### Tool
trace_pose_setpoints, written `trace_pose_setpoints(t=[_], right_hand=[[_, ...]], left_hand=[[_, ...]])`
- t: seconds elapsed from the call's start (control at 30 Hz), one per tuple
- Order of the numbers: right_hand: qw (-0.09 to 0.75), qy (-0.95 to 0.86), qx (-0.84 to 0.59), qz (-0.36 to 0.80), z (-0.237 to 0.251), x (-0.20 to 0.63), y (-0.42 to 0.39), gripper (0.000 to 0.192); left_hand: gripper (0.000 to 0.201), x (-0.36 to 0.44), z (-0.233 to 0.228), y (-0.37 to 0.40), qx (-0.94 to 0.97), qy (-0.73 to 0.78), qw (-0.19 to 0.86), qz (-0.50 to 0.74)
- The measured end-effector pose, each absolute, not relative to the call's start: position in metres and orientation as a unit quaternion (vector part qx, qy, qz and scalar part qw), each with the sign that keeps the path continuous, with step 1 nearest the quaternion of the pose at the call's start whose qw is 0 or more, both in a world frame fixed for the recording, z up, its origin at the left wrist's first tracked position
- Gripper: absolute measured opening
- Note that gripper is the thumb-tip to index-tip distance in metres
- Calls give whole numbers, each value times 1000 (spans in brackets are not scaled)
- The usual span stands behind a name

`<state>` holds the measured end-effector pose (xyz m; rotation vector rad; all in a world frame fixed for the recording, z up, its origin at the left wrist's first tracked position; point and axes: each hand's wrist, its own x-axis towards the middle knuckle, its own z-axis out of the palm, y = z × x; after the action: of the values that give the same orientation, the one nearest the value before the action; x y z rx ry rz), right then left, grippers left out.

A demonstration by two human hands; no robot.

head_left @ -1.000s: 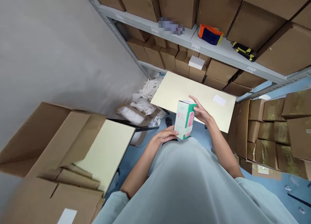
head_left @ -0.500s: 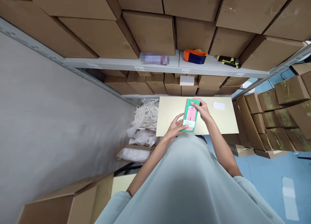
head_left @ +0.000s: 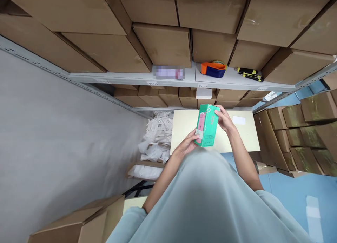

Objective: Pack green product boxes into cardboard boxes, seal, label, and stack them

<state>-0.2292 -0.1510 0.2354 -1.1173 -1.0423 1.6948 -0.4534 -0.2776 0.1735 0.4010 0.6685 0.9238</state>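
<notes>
A green box [head_left: 210, 127] with a pink bottle-like picture on one face is held up over the pale table [head_left: 181, 125]. Its wide green side, printed with white and dark lettering, faces me, and the pink-pictured face is turned to the left. My left hand [head_left: 187, 143] grips the lower left corner, thumb on the front. At the upper right edge, my right hand [head_left: 223, 118] holds the box with the thumb on the green side and the other fingers partly hidden behind it.
On the table's right lies a white slip [head_left: 238, 120]. The shelf above bears cardboard boxes [head_left: 162, 43], an orange and blue tape dispenser [head_left: 213, 70] and black-yellow cutters [head_left: 249, 73]. White scraps [head_left: 159, 129] are heaped at left; taped cartons [head_left: 302, 130] stack at right.
The green box has been turned in my hands: its pink-pictured face swung left and a wide green side came into view. Both hands keep hold of it. The whole view shifted slightly.
</notes>
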Motion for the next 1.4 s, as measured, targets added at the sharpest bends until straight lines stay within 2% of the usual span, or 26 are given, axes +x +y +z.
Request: trace_pose_setpoints(t=[0.17, 0.3, 0.43, 0.63, 0.7, 0.77, 0.9, 1.03, 1.3, 1.4], right_hand=[[399, -438, -525, 611, 232, -233, -132, 67], [379, -464, -523, 606, 235, -224, -127, 68], [343, -508, -480, 628, 237, -203, -122, 66], [361, -452, -409, 706, 233, -190, -127, 73], [367, -444, -415, 704, 230, -194, -131, 70], [375, -453, -443, 677, 228, -198, -134, 66], [376, -489, -498, 610, 224, -205, -139, 61], [375, -490, -515, 595, 225, -206, -146, 63], [342, -465, -418, 701, 246, -181, -158, 75], [344, -461, -420, 702, 249, -186, -161, 66]], left_hand=[[113, -441, 179, -275, 212, 429, 746, 463], [108, -420, 180, -274, 199, 482, 707, 477], [105, -408, 178, -283, 166, 458, 728, 483], [79, -403, 165, -304, 82, 372, 798, 467], [73, -404, 165, -307, 63, 366, 810, 454], [76, -404, 169, -307, 79, 378, 800, 459], [95, -402, 182, -303, 150, 458, 738, 473], [99, -399, 183, -306, 163, 513, 708, 457], [85, -419, 167, -323, 105, 367, 806, 452], [84, -427, 166, -324, 93, 342, 832, 427]])
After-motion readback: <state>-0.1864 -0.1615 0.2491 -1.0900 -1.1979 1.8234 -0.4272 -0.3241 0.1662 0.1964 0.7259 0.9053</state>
